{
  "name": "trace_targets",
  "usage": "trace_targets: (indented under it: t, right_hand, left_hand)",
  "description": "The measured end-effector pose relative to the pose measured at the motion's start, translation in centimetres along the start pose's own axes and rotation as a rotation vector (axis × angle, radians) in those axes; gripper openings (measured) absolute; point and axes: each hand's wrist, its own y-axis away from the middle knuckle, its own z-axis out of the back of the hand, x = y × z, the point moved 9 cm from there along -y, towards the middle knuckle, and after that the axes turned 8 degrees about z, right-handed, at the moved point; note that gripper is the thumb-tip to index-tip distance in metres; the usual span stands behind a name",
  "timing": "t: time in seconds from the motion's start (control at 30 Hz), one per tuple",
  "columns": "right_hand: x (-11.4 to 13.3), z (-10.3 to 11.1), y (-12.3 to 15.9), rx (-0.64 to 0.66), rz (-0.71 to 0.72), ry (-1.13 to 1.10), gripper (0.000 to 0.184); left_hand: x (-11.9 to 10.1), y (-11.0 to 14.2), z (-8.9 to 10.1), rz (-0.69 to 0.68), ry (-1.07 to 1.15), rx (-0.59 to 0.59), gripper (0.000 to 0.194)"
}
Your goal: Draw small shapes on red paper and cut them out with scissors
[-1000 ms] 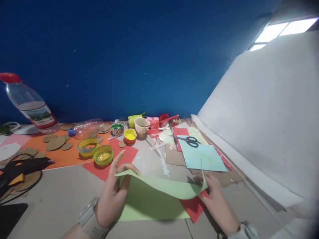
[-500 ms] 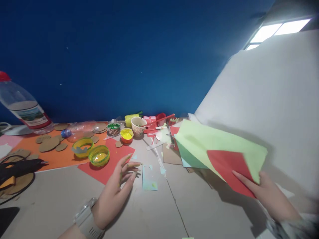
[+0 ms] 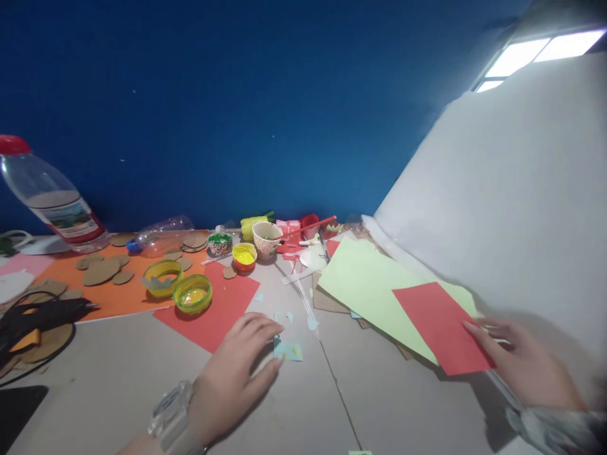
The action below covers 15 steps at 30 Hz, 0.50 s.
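My right hand (image 3: 526, 363) pinches the right edge of a red sheet of paper (image 3: 443, 328) between thumb and fingers. Beneath that red piece lies a larger pale green sheet (image 3: 367, 287), spread over brown card (image 3: 327, 299) and other sheets. My left hand (image 3: 241, 370), a watch on its wrist, hovers low over the table with fingers apart and nothing in them. Its fingertips come close to a small light blue paper piece (image 3: 289, 349), partly hidden by the hand. Blue scraps (image 3: 312, 322) lie just beyond.
Yellow-green plastic rings (image 3: 192, 294) rest on red paper (image 3: 237, 285). Behind stand a yellow paint cup (image 3: 244, 256) and a paper cup (image 3: 267, 240). Leftward are a large bottle (image 3: 66, 215), cardboard rounds (image 3: 102, 272) and a black glue gun (image 3: 52, 313). A white sheet (image 3: 531, 189) rises at right.
The pale green sheet has come down flat from my right hand, which keeps the red paper. My left hand has moved slightly right, over the light blue piece.
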Motion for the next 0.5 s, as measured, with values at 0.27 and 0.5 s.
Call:
trace_targets:
  t: [0.27, 0.5]
  right_hand:
    - [4.9, 2.1, 0.2, -0.219, 0.323, 0.241, 0.031]
    - [10.0, 5.2, 3.5, -0.37, 0.399, 0.114, 0.024]
  left_hand:
    - [0.3, 0.2, -1.6, -0.034, -0.487, -0.052, 0.057]
    - [-1.9, 1.2, -3.0, -0.245, -0.271, 0.229, 0.066]
